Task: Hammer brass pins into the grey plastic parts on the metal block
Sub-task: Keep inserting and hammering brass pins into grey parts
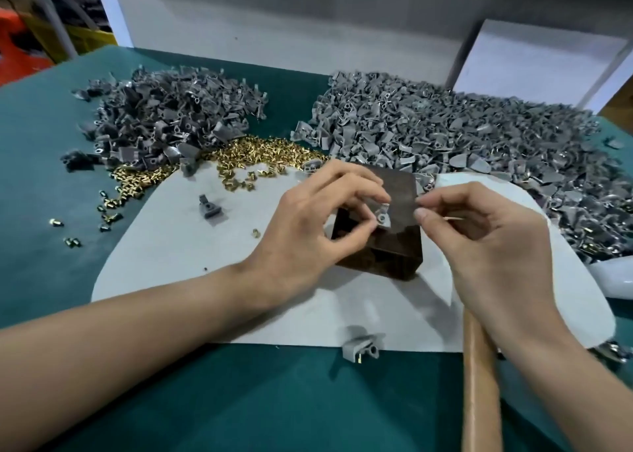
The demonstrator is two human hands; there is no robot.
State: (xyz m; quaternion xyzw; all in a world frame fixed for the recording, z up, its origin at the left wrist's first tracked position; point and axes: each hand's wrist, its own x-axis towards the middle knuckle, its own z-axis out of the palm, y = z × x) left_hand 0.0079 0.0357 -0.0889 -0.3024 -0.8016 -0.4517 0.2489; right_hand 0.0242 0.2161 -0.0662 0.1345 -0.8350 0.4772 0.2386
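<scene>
A dark metal block (pixel 399 191) stands on a white sheet (pixel 191 266) at the table's middle. On its top sits a small grey plastic part (pixel 383 216). My left hand (pixel 308 225) pinches that part between thumb and fingertips. My right hand (pixel 486 246) hovers just right of the part with thumb and forefinger pinched together; a thin yellowish sliver shows at its fingers, too small to identify. A wooden hammer handle (pixel 478 379) lies under my right wrist; its head is hidden. Loose brass pins (pixel 246 159) are heaped beyond the block.
Two big piles of grey plastic parts lie at the back, one on the left (pixel 164 119) and one on the right (pixel 462 136). A single grey part (pixel 361 347) sits at the sheet's front edge, another (pixel 210 208) left of the block. The table is green (pixel 239 400).
</scene>
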